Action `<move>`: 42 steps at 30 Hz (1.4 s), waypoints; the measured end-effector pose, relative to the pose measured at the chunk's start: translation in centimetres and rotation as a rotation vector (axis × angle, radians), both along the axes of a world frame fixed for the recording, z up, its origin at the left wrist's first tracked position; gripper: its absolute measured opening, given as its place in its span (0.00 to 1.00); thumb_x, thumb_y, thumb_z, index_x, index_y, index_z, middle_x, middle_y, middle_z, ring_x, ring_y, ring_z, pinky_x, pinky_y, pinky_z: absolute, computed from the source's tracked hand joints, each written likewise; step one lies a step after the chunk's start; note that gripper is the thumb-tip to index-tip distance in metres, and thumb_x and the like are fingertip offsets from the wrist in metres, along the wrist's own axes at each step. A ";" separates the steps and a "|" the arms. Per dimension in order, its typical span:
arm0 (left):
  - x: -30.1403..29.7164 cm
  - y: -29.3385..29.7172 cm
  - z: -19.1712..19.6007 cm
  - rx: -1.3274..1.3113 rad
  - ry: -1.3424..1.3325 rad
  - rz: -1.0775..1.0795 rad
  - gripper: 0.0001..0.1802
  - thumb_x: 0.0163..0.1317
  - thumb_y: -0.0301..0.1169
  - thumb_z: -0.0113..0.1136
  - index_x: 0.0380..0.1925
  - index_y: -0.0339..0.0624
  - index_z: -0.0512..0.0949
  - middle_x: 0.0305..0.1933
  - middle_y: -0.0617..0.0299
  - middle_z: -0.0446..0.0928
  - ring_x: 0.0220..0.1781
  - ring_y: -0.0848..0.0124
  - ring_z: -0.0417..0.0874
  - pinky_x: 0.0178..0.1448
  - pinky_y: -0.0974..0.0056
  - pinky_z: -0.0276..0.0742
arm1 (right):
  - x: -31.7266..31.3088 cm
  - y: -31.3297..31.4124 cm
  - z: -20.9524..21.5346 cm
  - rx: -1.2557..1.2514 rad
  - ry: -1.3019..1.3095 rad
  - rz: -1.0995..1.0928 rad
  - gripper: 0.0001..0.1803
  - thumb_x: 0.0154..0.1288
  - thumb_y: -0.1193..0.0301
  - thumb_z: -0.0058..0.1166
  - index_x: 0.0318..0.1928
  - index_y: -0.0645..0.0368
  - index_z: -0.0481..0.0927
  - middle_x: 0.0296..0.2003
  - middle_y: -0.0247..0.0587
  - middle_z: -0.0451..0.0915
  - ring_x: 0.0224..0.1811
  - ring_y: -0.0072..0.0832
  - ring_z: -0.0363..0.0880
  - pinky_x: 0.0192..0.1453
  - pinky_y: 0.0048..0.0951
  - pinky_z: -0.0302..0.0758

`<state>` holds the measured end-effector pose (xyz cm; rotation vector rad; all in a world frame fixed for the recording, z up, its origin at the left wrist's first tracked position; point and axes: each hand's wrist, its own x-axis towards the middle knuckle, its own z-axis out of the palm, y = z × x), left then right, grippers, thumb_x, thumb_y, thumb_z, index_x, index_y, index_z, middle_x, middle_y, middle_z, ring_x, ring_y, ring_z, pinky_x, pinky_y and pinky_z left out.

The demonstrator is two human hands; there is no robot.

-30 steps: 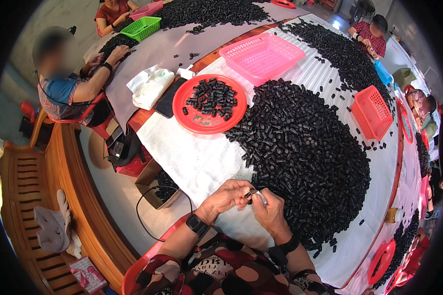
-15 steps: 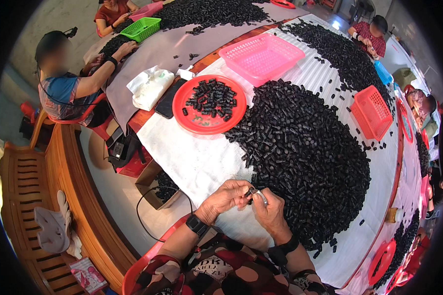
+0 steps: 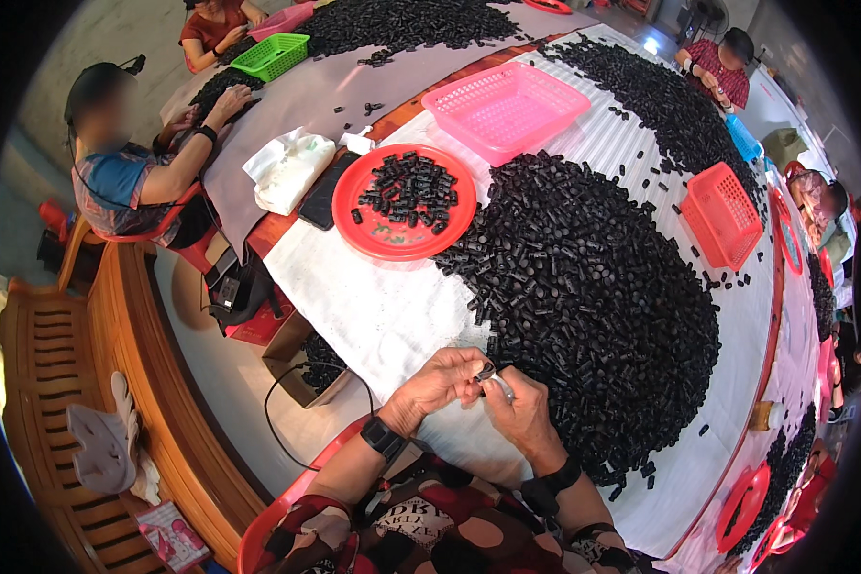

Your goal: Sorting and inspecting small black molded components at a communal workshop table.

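Note:
My left hand (image 3: 438,385) is closed, pinching a small black cylindrical piece (image 3: 485,370) between thumb and fingertips. Against that piece, my right hand (image 3: 524,416) grips a small silvery metal tool (image 3: 503,386); its exact kind is mostly hidden by the fingers. Both hands meet at the near edge of a big pile of similar black pieces (image 3: 584,297) on a white cloth (image 3: 354,297). Beyond the left hand, a red round plate (image 3: 354,236) holds a smaller heap of black pieces.
Behind the pile stands a pink basket (image 3: 502,105); a red basket (image 3: 722,218) is to the right. A white plastic bag (image 3: 292,170) and a dark phone (image 3: 320,199) lie left of the plate. Co-workers sit around the tables. A wooden bench (image 3: 57,383) stands at left.
The black piece has turned a little between my fingers, and the metal tool has shifted slightly down and left. A co-worker's hand at the left has moved slightly.

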<state>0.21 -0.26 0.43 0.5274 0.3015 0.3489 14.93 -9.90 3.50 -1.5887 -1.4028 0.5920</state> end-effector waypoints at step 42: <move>-0.8 7.9 10.1 0.705 0.470 0.468 0.14 0.61 0.37 0.62 0.34 0.37 0.73 0.24 0.63 0.75 0.22 0.77 0.76 0.25 0.72 0.73 | 0.3 -0.5 -0.1 0.099 0.029 0.012 0.10 0.62 0.69 0.55 0.27 0.62 0.73 0.22 0.47 0.75 0.23 0.44 0.77 0.25 0.36 0.72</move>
